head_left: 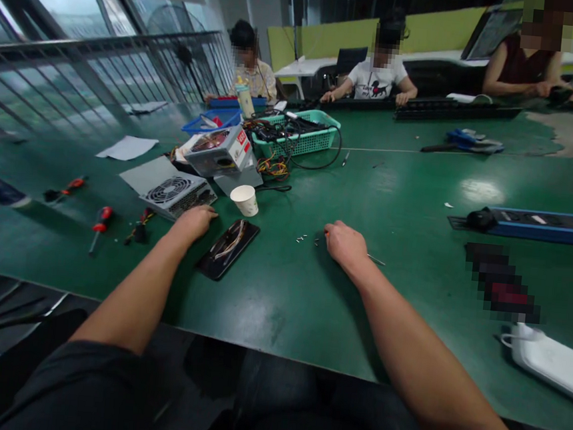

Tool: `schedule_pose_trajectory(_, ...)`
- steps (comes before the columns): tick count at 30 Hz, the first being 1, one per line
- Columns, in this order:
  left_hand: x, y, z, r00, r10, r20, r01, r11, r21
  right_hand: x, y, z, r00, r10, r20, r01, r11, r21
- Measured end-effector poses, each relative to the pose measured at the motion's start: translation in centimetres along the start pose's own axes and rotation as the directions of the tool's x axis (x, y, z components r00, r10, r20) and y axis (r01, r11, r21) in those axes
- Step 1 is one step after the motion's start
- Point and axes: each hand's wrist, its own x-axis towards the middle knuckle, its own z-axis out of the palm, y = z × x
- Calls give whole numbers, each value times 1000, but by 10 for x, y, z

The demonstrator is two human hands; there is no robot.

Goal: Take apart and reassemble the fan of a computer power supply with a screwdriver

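Observation:
My left hand [195, 222] lies at the near corner of a grey computer power supply [181, 191] with a round fan grille, its fingers bent against the casing. A black phone-like slab [228, 250] with pale cords or glare on it sits just right of that hand. My right hand [347, 244] is closed around a screwdriver [377, 260]; its thin metal shaft sticks out to the right and a bit of red handle shows at the fingers. Several small screws [301, 239] are on the green table left of that hand. A white paper cup [244, 200] stands behind the slab.
Another power supply [219, 150] leans behind, near a teal basket [318, 134] of cables. A red-handled screwdriver [99, 225] lies left. A blue-black power strip [541, 226] and a white case [552, 359] are right. Several people sit across the table [268, 307].

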Motion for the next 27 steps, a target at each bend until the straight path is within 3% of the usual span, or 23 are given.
schedule_pose_trajectory(3, -2, -1, -1, 989, -140, 58, 134, 987, 88, 0, 0, 0, 1000, 6, 7, -6, 1000, 4)
schedule_pose_trajectory(6, -4, 31, -17, 976, -207, 61, 189, 958, 217, 0, -1, -1, 1000, 7, 18, -8, 1000, 8)
schedule_pose_trajectory(9, -6, 100, -24, 995, -26, -97, 40, 989, 141, 0, -2, -2, 1000, 8, 28, -8, 1000, 12)
schedule_pose_trajectory(13, -1, 199, 8, 973, 231, -31, -228, 972, 61, -2, -3, -3, 999, 8, 33, -8, 1000, 10)
schedule_pose_trajectory(16, 8, 238, 41, 936, 349, 44, -352, 932, 88, -4, -4, -5, 999, 8, 40, -8, 1000, 4)
schedule_pose_trajectory(19, 13, 248, 59, 918, 380, 111, -389, 919, 64, -6, -4, -6, 999, 7, 42, -7, 1000, -3)
schedule_pose_trajectory(21, 7, 246, 56, 920, 381, 96, -387, 920, 57, -6, -4, -6, 999, 8, 41, -8, 1000, -6)
schedule_pose_trajectory(25, -14, 222, 22, 943, 334, -9, -333, 942, 43, -6, -5, -6, 999, 7, 42, -7, 1000, -6)
schedule_pose_trajectory(27, -22, 185, -2, 979, 177, -100, -171, 983, 64, -5, -5, -5, 999, 8, 39, -8, 1000, -8)
